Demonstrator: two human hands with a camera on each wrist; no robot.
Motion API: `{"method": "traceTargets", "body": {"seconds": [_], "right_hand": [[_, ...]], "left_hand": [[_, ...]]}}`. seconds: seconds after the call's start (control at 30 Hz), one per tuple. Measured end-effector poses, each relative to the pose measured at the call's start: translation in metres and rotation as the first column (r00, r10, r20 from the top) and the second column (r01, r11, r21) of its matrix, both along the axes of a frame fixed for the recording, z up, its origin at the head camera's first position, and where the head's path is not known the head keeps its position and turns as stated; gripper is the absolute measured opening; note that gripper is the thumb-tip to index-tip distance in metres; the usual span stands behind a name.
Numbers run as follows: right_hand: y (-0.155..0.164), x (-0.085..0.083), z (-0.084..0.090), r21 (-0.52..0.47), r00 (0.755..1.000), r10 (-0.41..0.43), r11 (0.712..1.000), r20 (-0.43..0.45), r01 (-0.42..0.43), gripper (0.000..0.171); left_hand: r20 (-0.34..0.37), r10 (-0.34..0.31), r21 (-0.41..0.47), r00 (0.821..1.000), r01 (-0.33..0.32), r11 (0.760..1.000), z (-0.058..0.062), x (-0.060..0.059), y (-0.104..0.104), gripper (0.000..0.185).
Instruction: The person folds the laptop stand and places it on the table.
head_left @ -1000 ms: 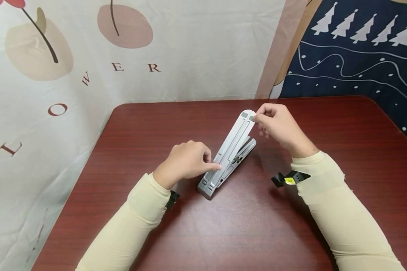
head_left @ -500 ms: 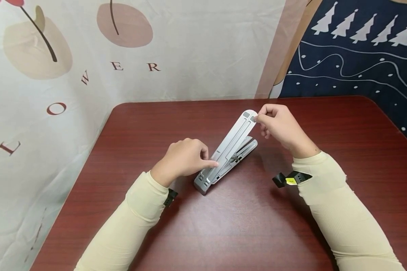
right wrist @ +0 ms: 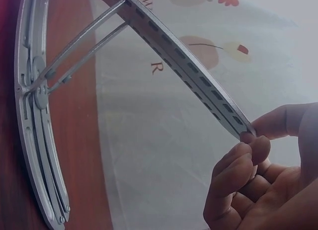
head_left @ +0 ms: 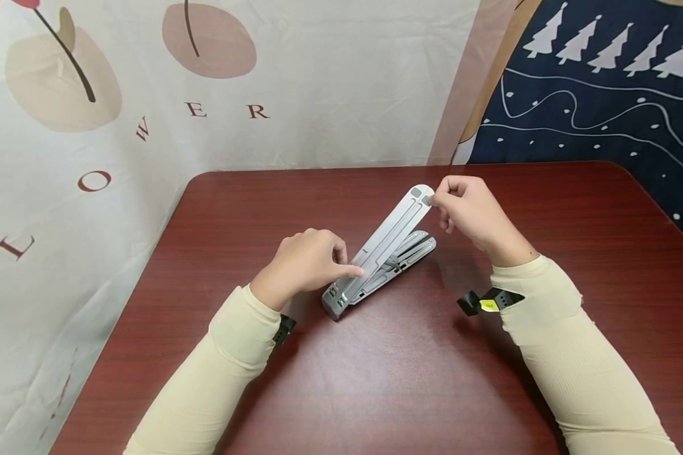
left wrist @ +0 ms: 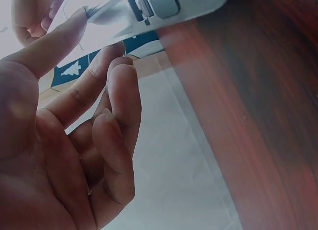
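A silver folding laptop stand (head_left: pixel 382 240) stands at a slant over the middle of the table, its upper arm lifted away from the lower arms (head_left: pixel 421 248). Grey pads mark the raised end. My left hand (head_left: pixel 307 260) holds the stand near its hinged end, thumb on the upper face and fingers at the edge. With thumb and index finger, my right hand (head_left: pixel 468 212) pinches the raised tip. In the right wrist view, two thin struts (right wrist: pixel 82 43) link the slotted upper arm (right wrist: pixel 184 56) to the lower part.
The dark red wooden table (head_left: pixel 250 208) spreads under both arms. Behind it hangs a pale printed cloth (head_left: pixel 341 82) with letters, and at the back right a navy cloth (head_left: pixel 592 114) with white trees. Each wrist carries a small black camera (head_left: pixel 469 303).
The stand's hinged end has shifted left and slightly away from me, along with my left hand. The gap between upper and lower arms has widened. My right hand has barely moved.
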State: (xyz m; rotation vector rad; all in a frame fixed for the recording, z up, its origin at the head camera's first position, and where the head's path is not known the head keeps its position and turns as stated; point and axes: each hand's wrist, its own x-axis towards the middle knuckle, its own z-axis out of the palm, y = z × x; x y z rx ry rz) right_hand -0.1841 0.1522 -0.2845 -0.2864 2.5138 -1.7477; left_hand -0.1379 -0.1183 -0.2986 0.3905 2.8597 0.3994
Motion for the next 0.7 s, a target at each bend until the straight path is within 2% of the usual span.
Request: {"method": "traceTargets", "body": {"seconds": [0.13, 0.43, 0.7], "right_hand": [[0.001, 0.004, 0.000, -0.014, 1.000, -0.017, 1.000, 0.012, 0.017, 0.025], [0.005, 0.012, -0.001, -0.051, 1.000, 0.006, 0.999, 0.028, -0.005, 0.025], [0.009, 0.020, -0.002, -0.063, 0.999, -0.011, 0.998, 0.041, 0.014, 0.022]], "left_hand": [[0.003, 0.007, 0.004, 1.000, -0.007, 1.000, 0.000, 0.000, -0.002, 0.033], [-0.007, 0.035, 0.035, 0.999, -0.035, 0.999, -0.002, -0.003, -0.004, 0.027], [-0.020, 0.026, 0.076, 0.999, -0.024, 0.997, -0.005, -0.005, -0.003, 0.025]]}}
